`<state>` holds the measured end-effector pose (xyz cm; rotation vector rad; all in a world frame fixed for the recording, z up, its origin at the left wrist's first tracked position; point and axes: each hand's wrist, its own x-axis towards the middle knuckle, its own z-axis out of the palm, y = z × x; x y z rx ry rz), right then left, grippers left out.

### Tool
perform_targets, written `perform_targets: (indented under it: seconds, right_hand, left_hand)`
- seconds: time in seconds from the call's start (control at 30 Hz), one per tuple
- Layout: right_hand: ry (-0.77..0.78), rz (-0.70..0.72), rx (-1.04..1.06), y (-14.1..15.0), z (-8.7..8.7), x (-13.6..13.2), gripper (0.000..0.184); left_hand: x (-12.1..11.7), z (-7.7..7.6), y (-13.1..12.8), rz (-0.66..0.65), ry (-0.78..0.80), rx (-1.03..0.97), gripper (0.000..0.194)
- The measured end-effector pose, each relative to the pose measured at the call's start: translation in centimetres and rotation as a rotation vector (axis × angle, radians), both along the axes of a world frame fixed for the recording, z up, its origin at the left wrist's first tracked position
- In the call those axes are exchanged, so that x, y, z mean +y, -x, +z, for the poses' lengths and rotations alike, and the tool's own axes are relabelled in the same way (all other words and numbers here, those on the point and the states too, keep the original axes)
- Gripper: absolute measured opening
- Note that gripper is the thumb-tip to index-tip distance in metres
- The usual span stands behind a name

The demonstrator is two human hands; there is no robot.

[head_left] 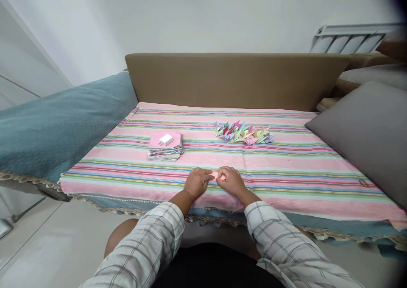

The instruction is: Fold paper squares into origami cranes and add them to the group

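The left hand (197, 181) is stretching its fingers together toward the right, their tips touching a small pink paper (215, 175); whether they are gripping it or only pressing it, I cannot tell. The right hand (232, 181) is curling its thumb and forefinger into a loop over the paper's right part; whether the tips are pinching it is too small to tell. The paper is lying between the hands, near the front edge of the seat, partly hidden by fingers. Checked sleeves (152, 237) are covering both forearms.

Under the hands, a striped cloth (286, 156) is spreading over the seat and bearing everything on it. Farther and to the left, a stack (165, 151) of paper squares is sitting a little unevenly, its top sheet showing pink, and a white charger (166, 140) is resting on that sheet. Farther and to the right, folded cranes (243, 134) in many colours are crowding together in a long cluster.

A blue cover (79, 114) is draping the left armrest, and a grey pillow (365, 131) is leaning at the right. Along the far side, a brown backrest (235, 80) is standing before the wall (222, 21), with a radiator (349, 38) showing at the far right.
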<state>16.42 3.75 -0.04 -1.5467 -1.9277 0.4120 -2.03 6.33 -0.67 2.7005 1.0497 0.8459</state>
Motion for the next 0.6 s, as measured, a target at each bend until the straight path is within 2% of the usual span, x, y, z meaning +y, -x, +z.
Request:
perform_targets:
  seconds: [0.37,0.5,0.6]
  right_hand:
    - [-0.047,0.060,0.039,-0.7,-0.7,0.2,0.024]
    - [-0.179,0.064,0.087,-1.0,-0.8,-0.8,0.028]
    - [-0.298,0.067,0.050,-1.2,-1.0,-1.5,0.031]
  left_hand:
    - [-0.1,-0.5,0.0,0.001,-0.106,0.062,0.024]
    - [-0.1,-0.5,0.0,0.008,-0.101,0.073,0.024]
    - [-0.1,-0.4,0.0,0.013,-0.091,0.081,0.025]
